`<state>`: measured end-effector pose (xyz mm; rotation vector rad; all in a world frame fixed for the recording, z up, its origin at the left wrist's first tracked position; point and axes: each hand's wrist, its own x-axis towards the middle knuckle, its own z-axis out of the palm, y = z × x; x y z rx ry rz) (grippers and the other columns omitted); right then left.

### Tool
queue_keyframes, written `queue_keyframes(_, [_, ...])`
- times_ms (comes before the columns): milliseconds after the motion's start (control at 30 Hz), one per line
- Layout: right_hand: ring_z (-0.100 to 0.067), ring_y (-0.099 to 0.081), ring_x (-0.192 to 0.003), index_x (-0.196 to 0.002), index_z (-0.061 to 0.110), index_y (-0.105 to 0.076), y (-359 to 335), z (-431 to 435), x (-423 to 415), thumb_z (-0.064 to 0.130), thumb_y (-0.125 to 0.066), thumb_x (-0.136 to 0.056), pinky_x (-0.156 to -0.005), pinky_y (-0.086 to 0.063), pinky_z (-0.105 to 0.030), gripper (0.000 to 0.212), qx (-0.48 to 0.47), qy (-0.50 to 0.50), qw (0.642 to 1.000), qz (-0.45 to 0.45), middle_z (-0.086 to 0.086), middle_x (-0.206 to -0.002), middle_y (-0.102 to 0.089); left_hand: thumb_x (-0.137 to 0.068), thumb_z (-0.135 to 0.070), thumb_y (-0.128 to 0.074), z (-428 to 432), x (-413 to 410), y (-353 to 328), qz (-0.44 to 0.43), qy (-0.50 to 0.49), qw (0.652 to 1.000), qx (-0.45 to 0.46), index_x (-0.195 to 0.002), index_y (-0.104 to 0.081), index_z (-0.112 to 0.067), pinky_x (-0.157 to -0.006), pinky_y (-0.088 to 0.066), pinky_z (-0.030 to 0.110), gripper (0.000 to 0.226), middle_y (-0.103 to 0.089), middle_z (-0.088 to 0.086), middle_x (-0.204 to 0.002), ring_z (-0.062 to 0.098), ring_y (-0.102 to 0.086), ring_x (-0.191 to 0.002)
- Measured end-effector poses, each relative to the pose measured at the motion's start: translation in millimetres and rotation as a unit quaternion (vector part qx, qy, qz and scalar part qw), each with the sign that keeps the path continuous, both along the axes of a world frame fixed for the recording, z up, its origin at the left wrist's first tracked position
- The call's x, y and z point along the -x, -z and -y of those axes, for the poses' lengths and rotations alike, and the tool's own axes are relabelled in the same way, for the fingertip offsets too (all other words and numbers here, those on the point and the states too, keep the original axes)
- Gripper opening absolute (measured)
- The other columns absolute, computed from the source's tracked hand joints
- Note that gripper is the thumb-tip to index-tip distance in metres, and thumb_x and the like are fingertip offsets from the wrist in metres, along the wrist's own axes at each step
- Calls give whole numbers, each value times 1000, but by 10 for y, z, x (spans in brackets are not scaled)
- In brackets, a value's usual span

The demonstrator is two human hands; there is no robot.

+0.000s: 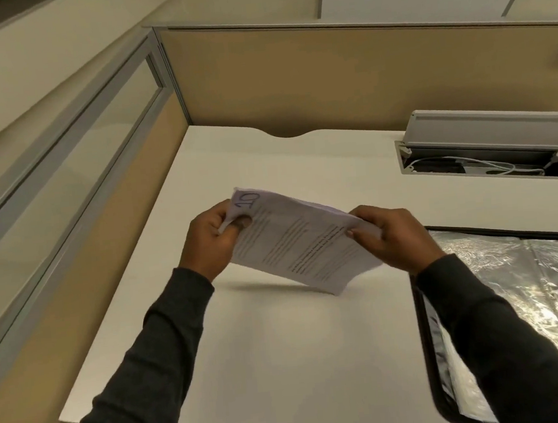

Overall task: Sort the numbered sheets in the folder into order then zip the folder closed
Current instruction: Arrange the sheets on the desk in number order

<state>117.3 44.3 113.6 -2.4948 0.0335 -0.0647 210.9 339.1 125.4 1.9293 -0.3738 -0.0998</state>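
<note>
A white desk (284,362) fills the middle and lower frame, closed in by tan partition panels (327,82) along the top and left. At the lower right lies the open folder (519,278), black-edged with a crinkled silvery lining, partly covered by the right sleeve. In the upper right, a cable hatch (488,149) stands with its lid raised, white wires showing inside.

At the centre of the frame, a stack of printed sheets (300,239) is held above the desk, tilted down toward the right, its shadow on the surface beneath. The top sheet carries a handwritten "10" at its upper left corner.

The left hand (212,240) pinches that corner, thumb pressed on top just below the number. The right hand (391,235) grips the opposite edge, thumb closed over the paper.
</note>
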Motion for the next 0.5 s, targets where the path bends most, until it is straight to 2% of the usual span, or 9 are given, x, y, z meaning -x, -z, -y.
queue_keyframes(100, [-8, -68, -94, -109, 32, -71, 20, 234, 102, 30, -71, -92, -84, -58, -37, 16, -131, 50, 987, -75, 14, -96, -74, -96, -9, -58, -126, 7, 93, -33, -53, 996, 60, -95, -67, -34, -65, -51, 15, 27, -71, -16, -86, 0, -63, -80])
queue_keyframes(200, [-13, -70, -105, -119, 22, -69, 169, 195, 190, 20, -71, -92, -98, -54, -41, 27, -335, 108, 932, -82, 4, -108, -76, -96, -8, -58, -171, 53, 257, -69, -107, 986, 107, -97, -65, -31, -73, -53, 26, 23, -71, -12, -88, 10, -63, -86])
queue_keyframes(267, [-16, -69, -108, -116, 17, -68, 262, 43, 209, 9, -67, -93, -96, -54, -37, 24, -424, 129, 895, -42, -1, -110, -76, -96, -5, -58, -137, 117, 324, -90, -127, 976, 153, -99, -64, -27, -74, -52, 24, 23, -70, -7, -93, 9, -63, -87])
queue_keyframes(367, [-15, -68, -106, -113, 18, -68, 447, -128, 230, 5, -64, -94, -89, -55, -27, 23, -472, 181, 863, 11, -4, -109, -75, -95, -1, -57, -81, 195, 403, -97, -151, 965, 192, -97, -64, -22, -69, -50, 13, 23, -68, -4, -92, -3, -63, -80])
queue_keyframes(500, [-21, -65, -109, -109, 22, -69, 774, -279, 324, 6, -66, -94, -88, -50, -27, 22, -487, 246, 838, -15, -2, -106, -74, -94, -2, -60, -62, 279, 736, -185, -173, 951, 179, -96, -67, -21, -72, -51, 18, 21, -70, -4, -92, 9, -63, -87])
